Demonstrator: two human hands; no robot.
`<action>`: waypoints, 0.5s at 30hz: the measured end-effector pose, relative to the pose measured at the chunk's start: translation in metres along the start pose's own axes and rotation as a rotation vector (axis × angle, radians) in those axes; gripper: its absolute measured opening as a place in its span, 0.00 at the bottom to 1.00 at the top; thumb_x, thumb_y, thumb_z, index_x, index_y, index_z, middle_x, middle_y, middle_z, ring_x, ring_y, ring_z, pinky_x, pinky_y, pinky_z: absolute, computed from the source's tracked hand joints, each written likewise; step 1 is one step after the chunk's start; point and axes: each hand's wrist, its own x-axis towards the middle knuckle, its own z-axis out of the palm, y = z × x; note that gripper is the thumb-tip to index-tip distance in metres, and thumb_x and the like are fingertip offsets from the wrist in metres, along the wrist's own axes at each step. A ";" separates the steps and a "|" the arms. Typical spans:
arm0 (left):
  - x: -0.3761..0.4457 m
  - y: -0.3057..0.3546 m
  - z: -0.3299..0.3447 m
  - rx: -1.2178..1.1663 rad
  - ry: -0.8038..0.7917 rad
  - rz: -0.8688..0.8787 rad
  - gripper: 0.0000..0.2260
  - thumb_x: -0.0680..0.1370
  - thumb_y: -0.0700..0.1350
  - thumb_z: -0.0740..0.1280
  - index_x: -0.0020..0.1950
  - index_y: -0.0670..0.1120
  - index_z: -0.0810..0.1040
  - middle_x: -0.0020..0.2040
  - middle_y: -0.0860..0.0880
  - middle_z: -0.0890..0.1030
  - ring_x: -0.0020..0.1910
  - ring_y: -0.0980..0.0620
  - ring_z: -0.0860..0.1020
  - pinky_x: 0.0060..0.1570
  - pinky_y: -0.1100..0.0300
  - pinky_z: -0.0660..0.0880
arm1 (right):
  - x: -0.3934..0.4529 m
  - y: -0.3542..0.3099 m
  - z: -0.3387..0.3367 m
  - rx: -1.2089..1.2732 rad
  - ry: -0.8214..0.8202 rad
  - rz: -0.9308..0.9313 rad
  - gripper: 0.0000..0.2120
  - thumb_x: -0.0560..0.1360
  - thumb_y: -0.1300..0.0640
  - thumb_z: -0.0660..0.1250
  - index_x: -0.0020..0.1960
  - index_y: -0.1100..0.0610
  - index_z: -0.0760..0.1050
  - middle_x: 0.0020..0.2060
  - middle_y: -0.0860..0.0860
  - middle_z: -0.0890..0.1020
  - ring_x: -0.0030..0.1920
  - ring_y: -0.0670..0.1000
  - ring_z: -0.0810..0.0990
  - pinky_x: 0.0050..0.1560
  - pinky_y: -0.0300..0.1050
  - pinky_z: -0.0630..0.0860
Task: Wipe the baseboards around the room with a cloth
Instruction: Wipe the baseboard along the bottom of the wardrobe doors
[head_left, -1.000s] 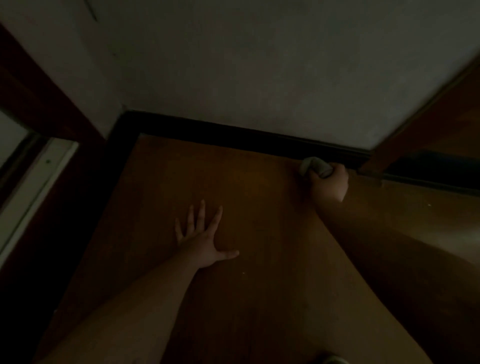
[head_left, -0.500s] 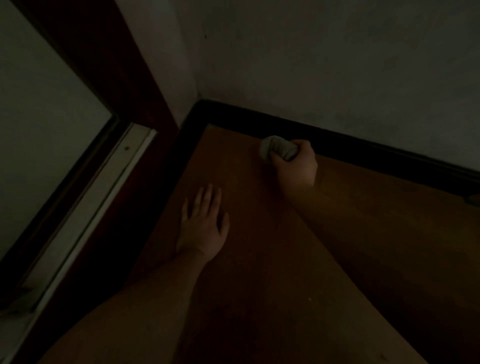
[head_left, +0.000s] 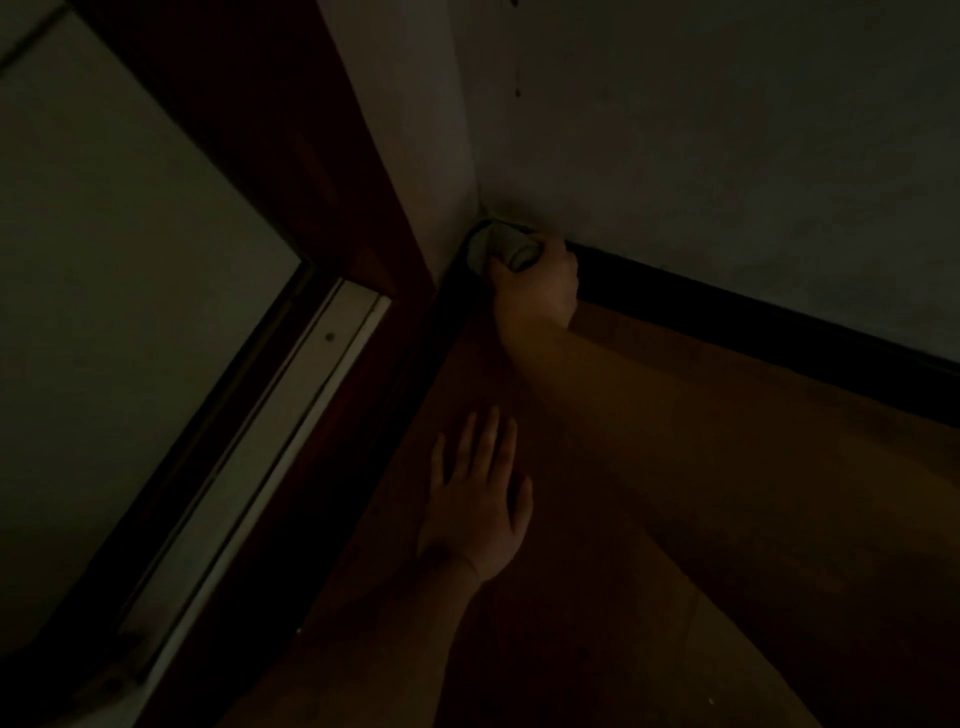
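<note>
The room is dim. A dark baseboard (head_left: 769, 332) runs along the foot of the pale wall from the corner toward the right. My right hand (head_left: 535, 291) grips a bunched pale cloth (head_left: 498, 249) and holds it against the baseboard right in the room's corner. My left hand (head_left: 478, 499) lies flat on the brown wooden floor (head_left: 649, 415) below it, fingers straight and close together, pointing toward the corner.
A dark wooden door frame (head_left: 291, 135) stands at the left of the corner, with a pale threshold strip (head_left: 270, 452) at its foot. A short dark baseboard piece (head_left: 447, 312) runs between the frame and the corner. Pale wall (head_left: 727, 130) fills the upper right.
My right hand has slid the cloth leftward along the baseboard into the corner. My left hand stayed flat on the floor and drew its fingers together. The view swung left toward the door frame.
</note>
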 end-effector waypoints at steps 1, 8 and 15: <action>0.001 -0.001 0.001 0.007 0.001 0.001 0.28 0.82 0.59 0.50 0.80 0.48 0.54 0.80 0.47 0.52 0.79 0.46 0.53 0.74 0.41 0.48 | 0.002 -0.002 0.002 0.006 0.015 0.022 0.20 0.74 0.52 0.72 0.63 0.57 0.73 0.61 0.56 0.74 0.58 0.55 0.76 0.48 0.40 0.66; 0.002 -0.003 0.002 0.034 -0.041 -0.003 0.30 0.82 0.61 0.48 0.81 0.48 0.52 0.81 0.46 0.51 0.79 0.45 0.51 0.74 0.39 0.49 | 0.004 0.009 -0.022 0.004 0.041 0.050 0.19 0.74 0.55 0.71 0.63 0.54 0.73 0.59 0.56 0.73 0.47 0.50 0.72 0.45 0.42 0.67; 0.002 -0.004 -0.001 0.049 -0.100 -0.010 0.34 0.80 0.67 0.40 0.81 0.50 0.46 0.82 0.45 0.51 0.80 0.43 0.51 0.75 0.37 0.53 | 0.001 0.047 -0.088 -0.024 0.129 0.080 0.14 0.73 0.54 0.71 0.57 0.51 0.75 0.53 0.52 0.72 0.39 0.46 0.70 0.42 0.43 0.71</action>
